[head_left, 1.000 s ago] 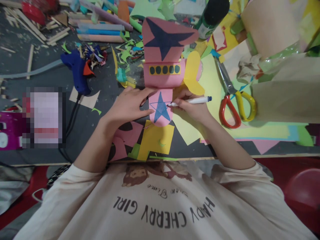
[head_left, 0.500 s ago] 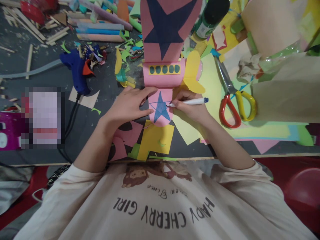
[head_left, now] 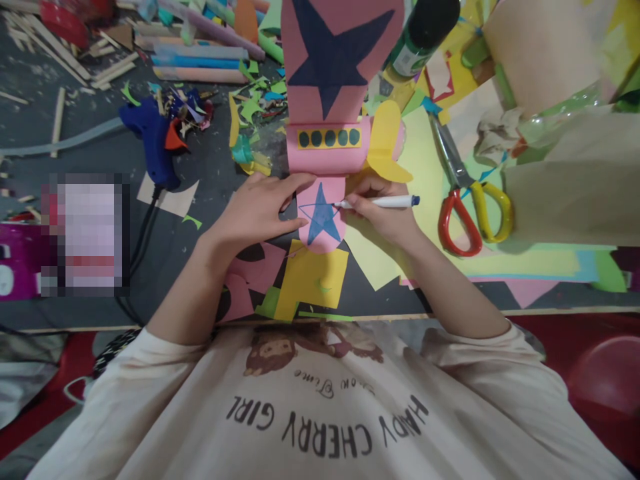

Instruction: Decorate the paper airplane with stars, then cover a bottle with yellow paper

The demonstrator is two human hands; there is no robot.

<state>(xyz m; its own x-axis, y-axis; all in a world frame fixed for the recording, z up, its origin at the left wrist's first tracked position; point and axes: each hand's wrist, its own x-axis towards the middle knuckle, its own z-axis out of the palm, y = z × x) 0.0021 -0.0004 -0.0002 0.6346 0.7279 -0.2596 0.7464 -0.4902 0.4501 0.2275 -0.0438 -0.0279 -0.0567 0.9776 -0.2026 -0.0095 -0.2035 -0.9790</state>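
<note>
A pink paper aeroplane model [head_left: 327,143] lies on the dark table, with a dark blue star on its far wing and a row of dark dots on a yellow strip. On its near pink wing [head_left: 323,220] is a partly filled blue star. My left hand [head_left: 257,210] lies flat with fingers spread, pressing that wing's left edge. My right hand [head_left: 383,213] is closed round a white marker with a blue end [head_left: 383,201], its tip touching the star's right point. A yellow paper piece [head_left: 387,143] sticks out at the model's right side.
Red and yellow handled scissors [head_left: 467,193] lie to the right on yellow and green paper. A blue glue gun [head_left: 155,143] with its cable is at the left. Paper rolls, scraps and wooden sticks litter the far side. A green bottle [head_left: 420,33] stands behind. A yellow square [head_left: 313,277] lies near me.
The model's far wing has tipped up towards the camera. The marker tip has shifted slightly up along the star's right point. My left hand has stayed put.
</note>
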